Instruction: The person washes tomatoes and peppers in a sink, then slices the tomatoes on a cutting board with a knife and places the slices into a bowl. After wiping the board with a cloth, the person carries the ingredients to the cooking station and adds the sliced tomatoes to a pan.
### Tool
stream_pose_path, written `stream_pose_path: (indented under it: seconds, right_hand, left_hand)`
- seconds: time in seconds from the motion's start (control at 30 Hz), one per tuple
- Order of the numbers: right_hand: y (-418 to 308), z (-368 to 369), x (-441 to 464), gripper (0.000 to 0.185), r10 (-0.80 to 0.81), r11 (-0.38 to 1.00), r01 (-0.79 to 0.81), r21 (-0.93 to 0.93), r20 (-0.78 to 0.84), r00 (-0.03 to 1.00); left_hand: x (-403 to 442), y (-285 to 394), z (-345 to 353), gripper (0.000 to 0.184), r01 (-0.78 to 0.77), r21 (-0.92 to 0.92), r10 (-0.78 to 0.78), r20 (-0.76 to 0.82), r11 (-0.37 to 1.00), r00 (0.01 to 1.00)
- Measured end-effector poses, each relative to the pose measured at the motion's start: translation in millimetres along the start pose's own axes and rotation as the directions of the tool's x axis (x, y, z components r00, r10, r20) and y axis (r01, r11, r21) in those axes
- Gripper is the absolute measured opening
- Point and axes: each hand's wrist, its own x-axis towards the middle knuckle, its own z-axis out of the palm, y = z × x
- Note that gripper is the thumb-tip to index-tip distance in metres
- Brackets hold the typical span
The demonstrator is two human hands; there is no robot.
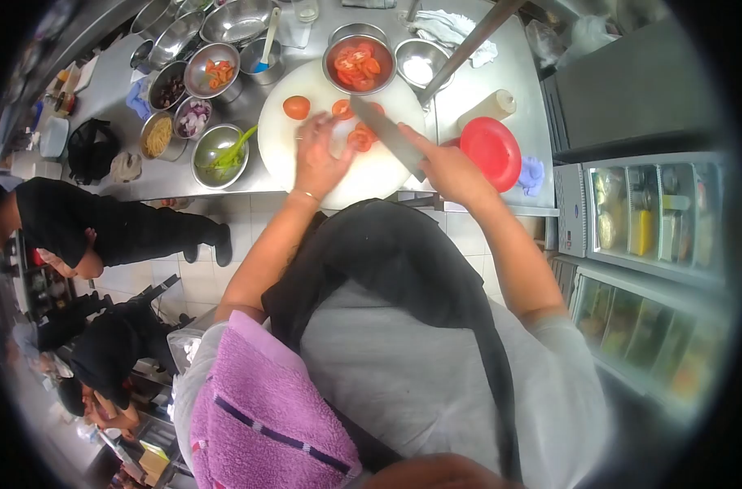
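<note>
My right hand (451, 169) grips a wide-bladed kitchen knife (385, 137), its blade slanting up and left over the round white cutting board (280, 167). On the board's left side, my left hand (320, 156) has its fingers apart, slightly blurred, with nothing visibly held. Just above those fingers sits a tomato half (296, 107), skin side up. Cut tomato pieces (360, 138) lie between the left hand and the blade, with another piece (342, 109) higher up. A metal bowl of cut tomato (358, 65) stands at the board's far edge.
Left of the board are bowls of chopped carrot (219, 73), onion (193, 118) and noodles (158, 137), plus a bowl with a green brush (228, 155). To the right are a red plate (491, 153) and a bottle (489, 108). A slanting metal pole (473, 49) crosses nearby. Two people stand left.
</note>
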Motion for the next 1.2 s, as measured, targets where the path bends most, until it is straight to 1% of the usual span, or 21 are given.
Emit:
stream_pose_path:
  seconds: [0.03, 0.07, 0.1, 0.13, 0.17, 0.2, 0.23, 0.27, 0.3, 0.37, 0.4, 0.47, 0.5, 0.57, 0.63, 0.7, 0.73, 0.83, 0.93, 1.1, 1.2]
  right_hand:
    - [-6, -5, -6, 0.080, 0.072, 0.997, -0.070, 0.035, -0.052, 0.996]
    - [-12, -8, -11, 0.078, 0.145, 0.988, -0.138, 0.075, -0.099, 0.984]
    - [-14, -10, -13, 0.078, 0.142, 0.988, -0.136, 0.076, -0.093, 0.985]
    - [-16, -12, -14, 0.078, 0.137, 0.990, -0.133, 0.042, -0.103, 0.985]
    - [-17, -14, -15, 0.078, 0.130, 0.992, -0.130, 0.007, -0.118, 0.985]
    - [-21, -16, -16, 0.078, 0.126, 0.992, -0.126, 0.008, -0.121, 0.985]
    - [-25, -18, -17, 0.078, 0.111, 0.994, -0.112, -0.011, -0.041, 0.993]
    - [-27, -19, -19, 0.078, 0.097, 0.995, -0.096, -0.029, 0.041, 0.994]
    - [-27, -16, -20, 0.078, 0.094, 0.995, -0.093, -0.028, 0.040, 0.995]
    - [-23, -9, -22, 0.077, 0.069, 0.997, -0.071, 0.004, 0.146, 0.987]
    - [-27, -13, -23, 0.075, 0.103, 0.994, -0.107, 0.012, 0.182, 0.978]
    - [-13, -1, -23, 0.075, 0.107, 0.993, -0.113, 0.030, 0.144, 0.984]
    - [-9, 4, -22, 0.075, 0.111, 0.992, -0.116, 0.046, 0.101, 0.989]
    - [-16, 2, -23, 0.076, 0.125, 0.991, -0.128, 0.032, 0.078, 0.989]
    - [-26, -3, -25, 0.078, 0.147, 0.989, -0.148, 0.014, 0.046, 0.988]
    - [-37, -6, -27, 0.083, 0.118, 0.992, -0.118, -0.034, 0.009, 0.993]
    - [-39, -6, -28, 0.083, 0.119, 0.992, -0.118, -0.034, 0.012, 0.993]
    - [-47, -9, -28, 0.088, 0.078, 0.992, -0.075, -0.100, 0.030, 0.996]
    - [-53, -12, -33, 0.081, 0.089, 0.986, -0.077, -0.146, 0.078, 0.993]
    - [-58, -21, -45, 0.094, 0.054, 0.978, -0.035, -0.206, 0.088, 0.995]
    - [-59, -27, -52, 0.094, 0.008, 0.967, 0.012, -0.253, 0.075, 0.997]
  left_hand:
    - [6, -1, -12, 0.058, 0.030, 0.139, -0.020, -0.078, 0.990, 0.997]
    - [17, -3, -27, 0.062, 0.054, 0.256, -0.040, -0.060, 0.965, 0.997]
    - [29, -8, -37, 0.067, 0.073, 0.369, -0.061, -0.044, 0.926, 0.997]
    - [38, -15, -41, 0.068, 0.146, 0.406, -0.162, 0.005, 0.902, 0.987]
    - [43, -30, -39, 0.068, 0.147, 0.408, -0.162, 0.003, 0.901, 0.987]
    - [45, -51, -32, 0.065, 0.123, 0.369, -0.160, 0.074, 0.921, 0.984]
    - [46, -70, -25, 0.062, 0.101, 0.327, -0.156, 0.144, 0.940, 0.977]
    - [52, -73, -26, 0.057, 0.116, 0.228, -0.152, 0.144, 0.967, 0.978]
    - [50, -74, -27, 0.057, 0.116, 0.231, -0.151, 0.143, 0.966, 0.978]
    - [39, -64, -31, 0.055, 0.174, 0.021, -0.175, 0.110, 0.985, 0.978]
    - [32, -52, -34, 0.055, 0.177, 0.022, -0.178, 0.113, 0.984, 0.977]
    - [13, -26, -36, 0.057, 0.341, -0.198, -0.285, 0.262, 0.919, 0.922]
    - [1, -18, -33, 0.058, 0.322, -0.229, -0.259, 0.269, 0.918, 0.928]
    - [-15, -4, -23, 0.058, 0.196, -0.207, -0.163, 0.166, 0.959, 0.973]
    - [-22, 1, -18, 0.058, 0.234, -0.214, -0.193, 0.193, 0.948, 0.962]
    - [-27, 1, -14, 0.056, -0.007, -0.064, 0.016, 0.135, 0.998, 0.991]
    - [-30, 3, -13, 0.047, 0.025, -0.119, -0.012, 0.116, 0.993, 0.993]
    - [-30, 7, -15, 0.039, 0.090, -0.154, -0.069, 0.136, 0.984, 0.988]
    - [-30, 9, -13, 0.035, 0.116, -0.172, -0.094, 0.132, 0.978, 0.987]
    - [-29, 7, -11, 0.034, 0.094, -0.146, -0.071, 0.151, 0.985, 0.986]
    - [-27, 9, -14, 0.033, 0.079, -0.147, -0.057, 0.150, 0.986, 0.987]
